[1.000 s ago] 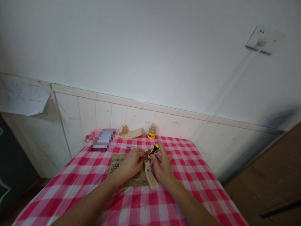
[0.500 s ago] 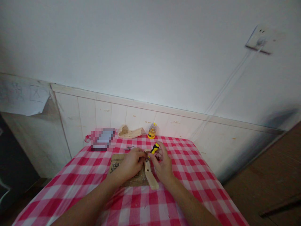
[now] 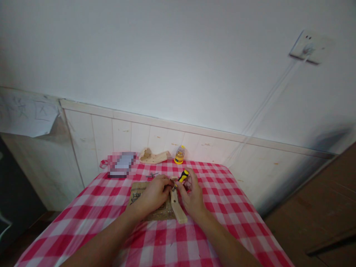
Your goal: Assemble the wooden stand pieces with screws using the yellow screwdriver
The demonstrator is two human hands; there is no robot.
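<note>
In the head view, both hands meet at the centre of the frame, slightly below the middle, over a counter [image 3: 230, 211] covered with a red-and-white checked cloth. The right hand [image 3: 192, 195] grips a screwdriver [image 3: 183, 175] with a yellow-and-black handle. The handle slants up and to the right out of the fingers, and the tip points down-left at the top end of a pale wooden slat [image 3: 178, 210]. The left hand [image 3: 154, 193] has its fingers curled and pinched together right at that same end. Whether they hold the slat itself or something small there cannot be told. The slat lies on a brown mat [image 3: 137, 193] that sits under the left hand.

Just above the hands, a few dark screws [image 3: 152, 174] lie on the cloth. Along the far edge of the counter, against the white panelled wall, are a pixelated object [image 3: 121, 164], a curved wooden part [image 3: 154, 156] and a small yellow-based bit holder [image 3: 180, 154]. A wall socket [image 3: 307, 47] sits in the upper right of the frame.
</note>
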